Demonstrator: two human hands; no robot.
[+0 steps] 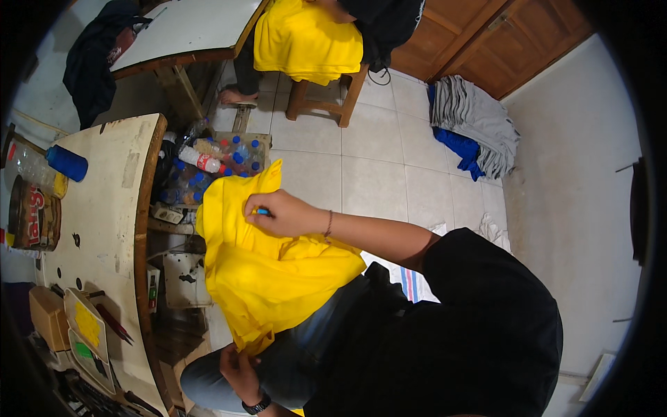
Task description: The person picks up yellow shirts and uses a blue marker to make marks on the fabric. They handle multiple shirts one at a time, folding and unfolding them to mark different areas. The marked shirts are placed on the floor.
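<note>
A bright yellow fabric garment (278,278) lies draped in folds over my lap and jeans. My right hand (274,212) rests over its upper part, fingers curled round a small tool with a blue end (262,211); the rest of that tool is hidden in the fist. At the lower edge of the cloth, my left hand (240,372), with a dark watch on the wrist, pinches a gathered corner of the yellow fabric.
A worn white table (104,201) carries a blue thread cone (67,163), a jar (35,215) and plastic trays (87,333). Beside it sits a crate of bottles (215,163). Another person with yellow cloth (306,42) is near a stool (319,104). Grey garments (472,121) are stacked by the wall.
</note>
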